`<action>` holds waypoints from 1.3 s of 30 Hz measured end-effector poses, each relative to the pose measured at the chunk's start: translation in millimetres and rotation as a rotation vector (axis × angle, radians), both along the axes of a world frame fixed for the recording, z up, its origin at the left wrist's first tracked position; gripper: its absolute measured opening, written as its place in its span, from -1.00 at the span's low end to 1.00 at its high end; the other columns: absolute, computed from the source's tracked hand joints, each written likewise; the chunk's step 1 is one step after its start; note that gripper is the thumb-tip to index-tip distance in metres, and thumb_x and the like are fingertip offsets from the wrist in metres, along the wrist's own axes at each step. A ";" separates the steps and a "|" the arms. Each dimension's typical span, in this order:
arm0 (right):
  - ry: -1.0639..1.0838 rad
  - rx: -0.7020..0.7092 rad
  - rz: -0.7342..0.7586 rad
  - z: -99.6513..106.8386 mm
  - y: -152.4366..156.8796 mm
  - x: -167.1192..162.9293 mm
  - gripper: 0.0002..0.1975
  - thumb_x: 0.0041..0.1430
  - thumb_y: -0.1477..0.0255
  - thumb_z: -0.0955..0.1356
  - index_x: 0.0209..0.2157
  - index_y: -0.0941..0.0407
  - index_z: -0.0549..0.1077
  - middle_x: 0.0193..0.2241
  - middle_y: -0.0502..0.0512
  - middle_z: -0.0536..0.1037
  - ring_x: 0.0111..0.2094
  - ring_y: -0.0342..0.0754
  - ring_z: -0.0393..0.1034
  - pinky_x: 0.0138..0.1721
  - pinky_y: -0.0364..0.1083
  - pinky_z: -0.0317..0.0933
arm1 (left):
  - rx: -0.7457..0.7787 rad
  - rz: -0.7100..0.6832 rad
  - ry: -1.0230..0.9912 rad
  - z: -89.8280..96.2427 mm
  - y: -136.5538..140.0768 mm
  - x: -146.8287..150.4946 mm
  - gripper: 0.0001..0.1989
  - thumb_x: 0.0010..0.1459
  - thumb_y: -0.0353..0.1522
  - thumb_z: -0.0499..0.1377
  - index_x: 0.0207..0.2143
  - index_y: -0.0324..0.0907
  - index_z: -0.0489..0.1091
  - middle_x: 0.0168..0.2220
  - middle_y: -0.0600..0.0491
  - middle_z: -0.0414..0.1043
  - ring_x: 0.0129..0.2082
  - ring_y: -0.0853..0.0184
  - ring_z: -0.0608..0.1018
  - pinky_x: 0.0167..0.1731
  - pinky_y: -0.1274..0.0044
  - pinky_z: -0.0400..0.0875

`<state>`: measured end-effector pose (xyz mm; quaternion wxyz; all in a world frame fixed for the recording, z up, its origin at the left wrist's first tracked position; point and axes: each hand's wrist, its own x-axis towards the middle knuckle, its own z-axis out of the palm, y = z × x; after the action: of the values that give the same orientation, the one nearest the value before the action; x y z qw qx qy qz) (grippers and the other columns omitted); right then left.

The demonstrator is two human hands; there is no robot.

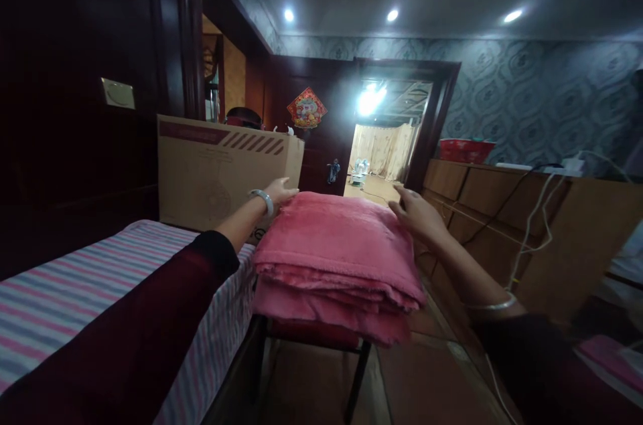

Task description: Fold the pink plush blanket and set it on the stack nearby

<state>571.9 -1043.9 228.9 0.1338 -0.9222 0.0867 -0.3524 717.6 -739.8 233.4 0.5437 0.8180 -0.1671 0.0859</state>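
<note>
A folded pink fleece blanket [341, 231] lies in thick layers on a chair with a red seat [311, 333] and dark legs. My left hand [279, 193], a pale bangle at its wrist, is at the blanket's far left corner with the fingers stretched out. Over by the far right corner is my right hand [416, 212], its fingers extended and apart. Neither hand grips the blanket; whether the fingertips touch it I cannot tell.
To the left, a striped cloth [65, 304] covers a surface bearing a large cardboard box [226, 171]. A wooden cabinet [502, 211] on the right carries a red basket [465, 150] and white cables [540, 211] that hang down its front. An open doorway [389, 150] stands behind.
</note>
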 end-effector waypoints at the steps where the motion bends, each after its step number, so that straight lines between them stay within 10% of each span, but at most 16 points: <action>1: -0.001 -0.060 0.040 9.4 12.9 5.6 -0.43 0.33 0.25 0.20 0.32 0.11 0.25 0.26 0.29 0.35 0.20 0.21 0.32 0.16 0.14 0.22 | 0.077 0.007 -0.095 3.2 -11.6 -4.9 -0.32 0.00 -0.21 0.36 0.19 -0.16 0.36 0.10 -0.12 0.48 0.16 0.03 0.45 0.16 0.29 0.32; 4: 0.087 -0.118 0.056 11.2 51.2 28.7 -0.42 0.39 0.13 0.11 0.36 0.00 0.16 0.36 0.19 0.19 0.31 0.26 0.16 0.21 0.25 0.14 | 0.500 0.013 -0.403 -5.2 -46.3 -21.0 -0.36 0.14 -0.11 0.23 0.26 -0.03 0.29 0.30 -0.06 0.27 0.37 -0.01 0.16 0.34 0.06 -0.12; 8: 0.312 -0.168 0.122 -29.7 67.5 54.5 -0.45 0.43 0.16 0.08 0.29 0.05 0.30 0.30 0.15 0.30 0.30 0.13 0.19 0.29 0.15 0.05 | 0.762 -0.076 -0.329 -37.0 -66.7 -29.3 -0.44 0.28 -0.02 0.01 0.27 0.06 0.29 0.35 -0.01 0.19 0.38 0.00 0.14 0.33 0.00 -0.23; 24: 0.206 -0.097 0.234 -56.4 47.0 72.3 -0.48 0.41 0.10 0.14 0.20 0.03 0.42 0.19 0.11 0.46 0.22 0.04 0.32 0.28 -0.02 0.06 | 0.483 -0.127 -0.257 -45.4 -61.7 -19.6 -0.49 0.07 -0.01 0.27 0.00 -0.06 0.52 0.22 -0.11 0.38 0.31 -0.12 0.24 0.34 0.09 -0.27; 32: 0.260 -0.131 0.219 -34.8 45.8 53.9 -0.48 0.42 0.16 0.11 0.23 0.05 0.39 0.26 0.09 0.36 0.28 0.03 0.24 0.28 -0.02 0.06 | 0.411 -0.083 -0.169 -42.3 4.1 -23.0 -0.35 0.13 -0.06 0.16 0.20 -0.21 0.34 0.27 -0.18 0.30 0.30 -0.02 0.30 0.29 0.23 0.08; 39: 0.253 0.240 0.046 -46.2 -11.9 44.2 -0.43 0.30 0.10 0.22 0.18 0.13 0.45 0.14 0.24 0.50 0.20 0.17 0.35 0.22 0.09 0.16 | 0.007 -0.236 -0.026 -68.3 26.6 -18.7 -0.39 0.04 -0.04 0.20 0.04 -0.24 0.44 0.08 -0.13 0.51 0.13 0.03 0.48 0.17 0.34 0.30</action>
<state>616.1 -1055.8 182.7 0.2390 -0.9383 0.1230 -0.2173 698.9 -713.2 165.1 0.5451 0.7932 -0.2696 0.0316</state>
